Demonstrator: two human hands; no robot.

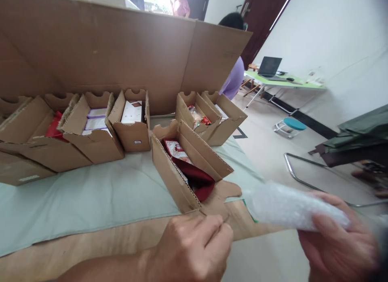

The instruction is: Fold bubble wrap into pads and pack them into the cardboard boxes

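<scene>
My right hand [336, 237] is closed round a roll of bubble wrap [285, 207], which sticks out to the left toward an open cardboard box [169, 174]. That box stands on the table in front of me and holds a dark red cloth [198, 179] and a red and white packet [177, 149]. My left hand [195, 245] is curled at the box's near flap [226, 207], fingertips pinched on the cardboard edge.
Several open cardboard boxes [97, 128] with goods stand in a row behind, on a pale green cloth [91, 197]. A tall cardboard wall [121, 51] backs them. A person in purple [235, 77] sits beyond. Right: a metal frame [303, 174], a stool [292, 124], a desk with a laptop [269, 66].
</scene>
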